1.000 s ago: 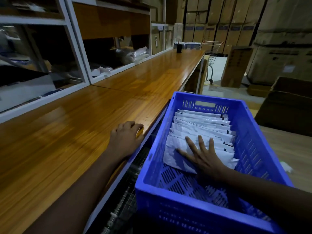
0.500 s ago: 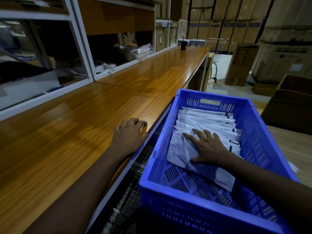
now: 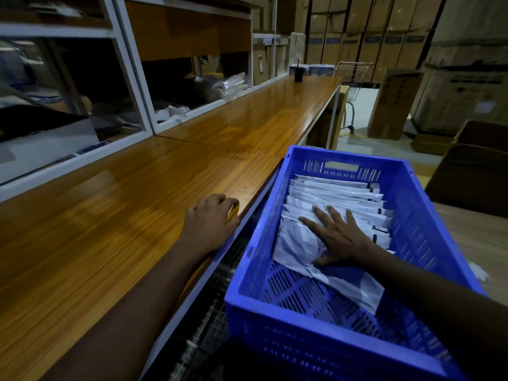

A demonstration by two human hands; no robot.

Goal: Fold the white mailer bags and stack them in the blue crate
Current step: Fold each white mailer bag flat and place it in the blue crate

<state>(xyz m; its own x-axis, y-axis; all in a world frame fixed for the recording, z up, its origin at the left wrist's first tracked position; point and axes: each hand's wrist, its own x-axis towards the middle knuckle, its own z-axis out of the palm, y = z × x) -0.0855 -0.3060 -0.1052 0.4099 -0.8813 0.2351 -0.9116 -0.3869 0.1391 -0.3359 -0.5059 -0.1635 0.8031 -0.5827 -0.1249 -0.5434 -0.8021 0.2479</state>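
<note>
A blue crate (image 3: 280, 312) stands to the right of the wooden counter. Inside it, several folded white mailer bags (image 3: 335, 193) lean in a row against the far wall. The nearest mailer bag (image 3: 297, 246) lies flatter on the row, its lower end reaching the slotted floor. My right hand (image 3: 339, 237) presses on that bag with straight, spread fingers. My left hand (image 3: 210, 221) rests on the counter's front edge, fingers curled over the edge.
The wooden counter (image 3: 137, 204) runs away to the far right, with white-framed shelves (image 3: 132, 78) behind it holding bags and boxes. A small dark holder (image 3: 298, 74) stands far down the counter. Cardboard boxes (image 3: 393, 103) and a shopping cart (image 3: 353, 75) stand beyond.
My right hand slid the nearest bag up against the row, and its lower end now trails toward me. The left hand stays on the counter edge.
</note>
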